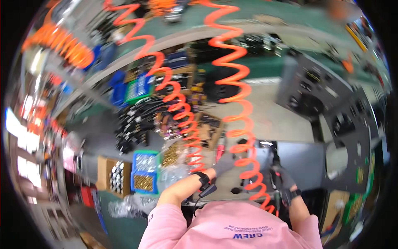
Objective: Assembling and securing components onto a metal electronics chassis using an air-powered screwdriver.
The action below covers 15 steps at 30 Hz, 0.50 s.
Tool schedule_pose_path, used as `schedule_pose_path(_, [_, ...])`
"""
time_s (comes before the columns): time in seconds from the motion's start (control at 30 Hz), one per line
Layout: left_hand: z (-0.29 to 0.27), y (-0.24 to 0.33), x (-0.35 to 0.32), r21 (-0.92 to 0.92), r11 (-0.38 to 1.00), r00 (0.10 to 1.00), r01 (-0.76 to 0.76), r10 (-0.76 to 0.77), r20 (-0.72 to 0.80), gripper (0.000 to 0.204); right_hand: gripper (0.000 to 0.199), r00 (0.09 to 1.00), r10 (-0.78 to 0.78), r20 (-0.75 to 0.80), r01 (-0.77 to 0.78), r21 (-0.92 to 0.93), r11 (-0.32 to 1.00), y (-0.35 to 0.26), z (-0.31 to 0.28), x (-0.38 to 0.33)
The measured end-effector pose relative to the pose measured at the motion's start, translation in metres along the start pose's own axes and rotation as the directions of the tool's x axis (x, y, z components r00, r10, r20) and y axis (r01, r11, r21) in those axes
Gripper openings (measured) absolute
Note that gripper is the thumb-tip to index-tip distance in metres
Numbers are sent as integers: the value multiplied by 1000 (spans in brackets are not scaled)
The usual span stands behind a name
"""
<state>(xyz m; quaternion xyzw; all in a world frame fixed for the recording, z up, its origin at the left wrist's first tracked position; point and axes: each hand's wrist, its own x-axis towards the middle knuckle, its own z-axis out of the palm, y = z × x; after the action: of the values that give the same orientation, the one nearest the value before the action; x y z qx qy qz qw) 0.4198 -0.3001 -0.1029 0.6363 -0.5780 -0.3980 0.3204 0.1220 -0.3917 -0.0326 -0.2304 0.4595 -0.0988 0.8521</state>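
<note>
My left hand [226,163], in a grey glove, reaches over the bench beside the orange coiled hose [241,112]. A red tool-like thing [220,150] lies just beyond it. Blur and the coils hide its fingertips, so I cannot tell whether it holds anything. My right hand [284,179], also gloved, is closed around something dark and slim that I cannot make out. It is at the left end of a flat grey panel [300,159]. Small black parts [236,190] lie on the bench between my hands.
Grey panels with black fittings [306,85] stand at the right. On the left are a blue bin of brass-coloured parts [145,182], a cardboard box [108,174] and a heap of black cables [134,124]. A second orange coiled hose [182,112] hangs over the bench.
</note>
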Motion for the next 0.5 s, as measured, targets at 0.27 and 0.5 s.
schedule_pose_path(0.27, [34,99,75,-11,963,948,270,-264,179,36,23,984,-103,-145,111,44,993,-15,1,4])
schedule_pose_path(0.5, [72,73,78,-90,960,910,266,-281,-306,45,28,966,-222,-130,176,-296,939,19,10,2])
